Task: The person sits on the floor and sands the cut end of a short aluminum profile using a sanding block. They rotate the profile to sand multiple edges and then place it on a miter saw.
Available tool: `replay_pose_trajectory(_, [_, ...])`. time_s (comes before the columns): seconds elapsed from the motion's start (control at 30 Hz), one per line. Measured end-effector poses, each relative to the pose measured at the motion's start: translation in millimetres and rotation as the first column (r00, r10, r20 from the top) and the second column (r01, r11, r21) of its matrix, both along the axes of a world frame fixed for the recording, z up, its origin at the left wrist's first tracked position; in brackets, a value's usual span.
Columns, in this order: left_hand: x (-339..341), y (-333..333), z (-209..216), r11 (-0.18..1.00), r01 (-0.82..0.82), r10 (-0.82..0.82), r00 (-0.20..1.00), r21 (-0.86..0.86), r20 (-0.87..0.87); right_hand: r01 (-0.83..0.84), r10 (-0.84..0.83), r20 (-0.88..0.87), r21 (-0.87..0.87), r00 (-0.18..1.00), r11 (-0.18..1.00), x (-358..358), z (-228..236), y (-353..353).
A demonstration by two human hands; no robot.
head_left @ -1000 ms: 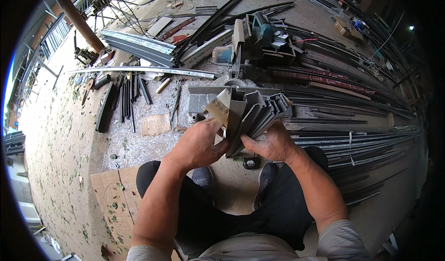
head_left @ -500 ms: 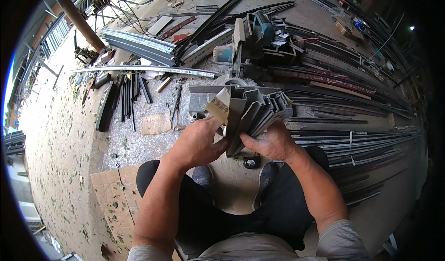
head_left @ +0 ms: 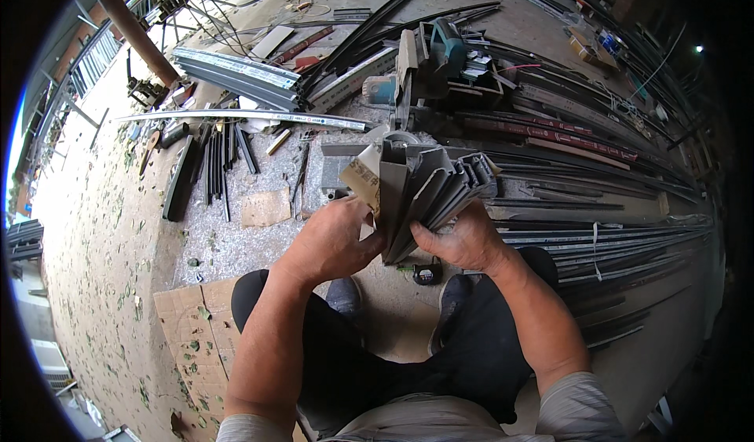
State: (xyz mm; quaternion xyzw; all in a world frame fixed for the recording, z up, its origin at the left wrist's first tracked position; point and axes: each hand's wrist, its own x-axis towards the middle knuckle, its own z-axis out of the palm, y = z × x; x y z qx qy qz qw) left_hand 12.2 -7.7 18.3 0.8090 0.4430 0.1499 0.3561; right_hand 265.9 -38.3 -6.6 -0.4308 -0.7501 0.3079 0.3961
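Observation:
A bundle of short grey metal profiles (head_left: 430, 181) is gripped between my two hands, with its ends fanned out on the far side. My left hand (head_left: 334, 234) is closed around the left side of the bundle, at a piece whose brown-and-white film (head_left: 363, 177) sticks out loose. On the right side, my right hand (head_left: 463, 242) clasps the bundle, its thumb lying across the near faces. Just beyond the bundle stands a cut-off saw with a teal handle (head_left: 448, 48), its grey base (head_left: 339, 167) partly hidden behind the profiles. A black tape measure (head_left: 428, 272) lies on the floor below the bundle, between my shoes.
Long dark profiles (head_left: 605, 234) lie stacked on the right. Wrapped profiles (head_left: 236, 81) and short dark offcuts (head_left: 216, 159) lie at the left and far left. A flattened cardboard sheet (head_left: 188, 324) rests beside my left leg. A brown post (head_left: 129, 30) stands at the far left.
The leftmost profile and its loose film have shifted slightly left, so the bundle is a little more spread. Both hands keep their hold, and the saw has not moved.

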Motion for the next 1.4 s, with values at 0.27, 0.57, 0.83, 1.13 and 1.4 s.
replay_pose_trajectory(0.27, [0.4,1.0,-3.4,1.000,0.012,-0.012,1.000,0.026,-0.003,-0.013,0.013,-0.004,0.073,1.000,0.997,-1.5,-3.0,0.8])
replay_pose_trajectory(0.57, [-1.8,0.0,5.9,1.000,0.001,-0.001,1.000,0.017,0.026,0.007,-0.008,0.022,0.044,1.000,0.999,0.3,3.5,-0.3])
replay_pose_trajectory(0.83, [4.9,-1.4,1.2,1.000,0.017,-0.017,1.000,0.008,-0.026,-0.001,0.000,0.021,0.070,1.000,0.998,-1.1,-1.3,-0.1])
replay_pose_trajectory(1.13, [-1.8,0.3,1.2,1.000,0.025,-0.025,0.999,0.009,0.024,-0.002,-0.001,0.029,0.076,1.000,0.997,0.4,1.2,0.4])
replay_pose_trajectory(1.4, [3.9,-0.3,1.3,1.000,-0.007,0.007,1.000,-0.004,-0.008,-0.019,0.010,0.082,0.105,0.997,0.994,-0.5,0.3,0.7])
